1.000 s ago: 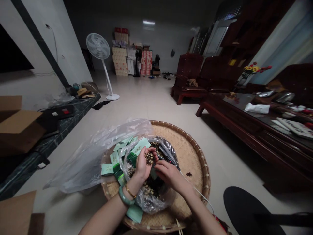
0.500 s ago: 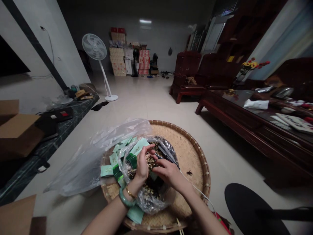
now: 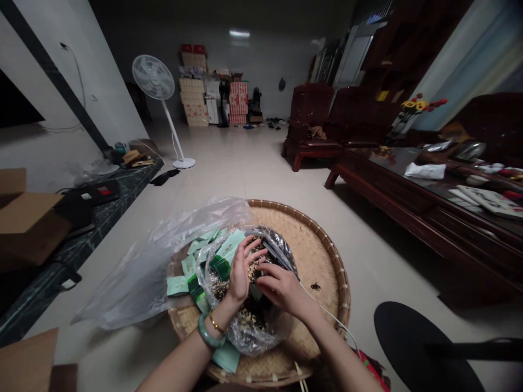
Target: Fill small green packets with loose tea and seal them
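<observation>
A clear plastic bag [image 3: 261,342] lies open on a round woven bamboo tray [image 3: 314,239], filled with loose dark and pale dried bits [image 3: 247,317]. My left hand [image 3: 240,272] is over the bag, palm turned inward, fingers stretched and apart. Facing it, my right hand [image 3: 280,286] has its fingers curled together low over the dried bits; what they grip, if anything, is hidden. Pale and dark green packets [image 3: 190,267] are heaped by the bag's left side. A dark, slim device [image 3: 280,257] with a white cable rests at the bag's right rim.
A large translucent plastic sheet [image 3: 134,277] spreads left off the tray. One green packet [image 3: 226,356] lies near the tray's front, and chopsticks [image 3: 301,377] at its edge. A black round base [image 3: 408,337] stands right. Beyond are a wooden table [image 3: 388,196] and a white fan [image 3: 153,79].
My left hand's fingers have spread further apart and straightened. My right hand stays nearly in place, fingers still curled. The view has shifted slightly.
</observation>
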The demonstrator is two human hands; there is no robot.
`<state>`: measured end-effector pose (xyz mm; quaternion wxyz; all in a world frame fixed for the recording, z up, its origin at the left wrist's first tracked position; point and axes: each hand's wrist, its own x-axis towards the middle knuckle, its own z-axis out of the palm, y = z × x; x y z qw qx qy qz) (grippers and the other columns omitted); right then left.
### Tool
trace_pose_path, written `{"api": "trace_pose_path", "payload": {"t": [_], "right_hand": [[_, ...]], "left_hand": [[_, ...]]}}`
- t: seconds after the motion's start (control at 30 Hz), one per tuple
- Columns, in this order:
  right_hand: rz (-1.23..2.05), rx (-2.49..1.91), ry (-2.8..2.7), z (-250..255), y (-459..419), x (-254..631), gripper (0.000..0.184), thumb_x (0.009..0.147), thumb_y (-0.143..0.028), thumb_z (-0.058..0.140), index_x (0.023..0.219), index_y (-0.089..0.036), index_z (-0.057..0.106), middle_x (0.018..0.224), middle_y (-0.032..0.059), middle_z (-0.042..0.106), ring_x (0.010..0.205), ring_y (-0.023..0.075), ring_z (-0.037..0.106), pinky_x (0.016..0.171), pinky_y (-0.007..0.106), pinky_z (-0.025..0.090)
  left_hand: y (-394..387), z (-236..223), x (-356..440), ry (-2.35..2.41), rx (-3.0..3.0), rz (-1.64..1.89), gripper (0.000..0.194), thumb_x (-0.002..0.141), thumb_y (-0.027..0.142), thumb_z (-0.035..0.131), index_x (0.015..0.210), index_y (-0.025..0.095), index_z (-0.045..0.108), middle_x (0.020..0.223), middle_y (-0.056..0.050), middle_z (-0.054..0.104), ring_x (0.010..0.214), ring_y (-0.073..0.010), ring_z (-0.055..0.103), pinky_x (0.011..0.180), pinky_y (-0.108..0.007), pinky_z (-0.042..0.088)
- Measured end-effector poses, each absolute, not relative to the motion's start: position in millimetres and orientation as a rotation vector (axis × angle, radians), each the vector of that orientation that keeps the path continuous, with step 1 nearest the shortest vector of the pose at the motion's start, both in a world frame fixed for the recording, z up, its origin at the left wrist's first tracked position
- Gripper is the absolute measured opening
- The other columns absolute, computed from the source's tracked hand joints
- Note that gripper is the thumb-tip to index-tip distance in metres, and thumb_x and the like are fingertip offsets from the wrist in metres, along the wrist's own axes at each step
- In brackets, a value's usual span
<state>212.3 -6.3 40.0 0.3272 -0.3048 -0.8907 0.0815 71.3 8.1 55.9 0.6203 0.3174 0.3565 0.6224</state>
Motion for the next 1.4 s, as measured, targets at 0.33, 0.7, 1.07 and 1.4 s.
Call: {"api": "trace_pose_path", "payload": {"t": [0.33, 0.7, 1.07, 1.4], "right_hand": [[0.166, -0.765, -2.360, 40.5, -3.9, 210.5, 0.012, 0.086, -0.013, 0.052, 0.088, -0.020, 0.061, 0.094, 0.0067, 0.066, 0.084, 0.0180, 0.057, 0.071, 0.030, 0.051], [0.027, -0.817, -2.207, 47.3, 4.1, 209.9, 0.013, 0.090, -0.015, 0.049, 0.091, -0.019, 0.062, 0.094, 0.0078, 0.066, 0.082, 0.0163, 0.059, 0.069, 0.027, 0.050], [0.273, -0.948, -2.235, 49.9, 11.5, 201.2, 0.013, 0.092, -0.021, 0.046, 0.089, -0.019, 0.058, 0.086, 0.0071, 0.065, 0.080, 0.0176, 0.063, 0.068, 0.027, 0.049], [0.511, -1.464, -2.531, 14.6, -6.6, 205.0, 0.062, 0.065, -0.021, 0.077, 0.122, -0.017, 0.054, 0.114, 0.0148, 0.060, 0.104, 0.0301, 0.056, 0.082, 0.039, 0.049]], "left_hand": [[6.9, 57.4, 73.0, 0.849, 0.752, 1.384, 0.049, 0.088, 0.055, 0.043, 0.128, 0.028, 0.046, 0.146, -0.012, 0.040, 0.108, -0.0273, 0.062, 0.093, -0.044, 0.047], [5.1, 54.7, 26.3, 1.037, 1.832, 1.302, 0.026, 0.081, 0.022, 0.059, 0.107, 0.020, 0.064, 0.118, -0.009, 0.064, 0.120, -0.0261, 0.050, 0.105, -0.046, 0.036], [10.0, 44.3, 6.0, 1.216, 2.663, 1.009, 0.017, 0.085, 0.017, 0.056, 0.097, 0.021, 0.066, 0.109, -0.010, 0.062, 0.106, -0.0274, 0.048, 0.088, -0.047, 0.047], [7.5, 65.8, -8.1, 1.095, 2.814, 0.878, 0.016, 0.088, 0.014, 0.050, 0.095, 0.016, 0.064, 0.099, -0.010, 0.060, 0.090, -0.0218, 0.054, 0.077, -0.036, 0.050]]}}
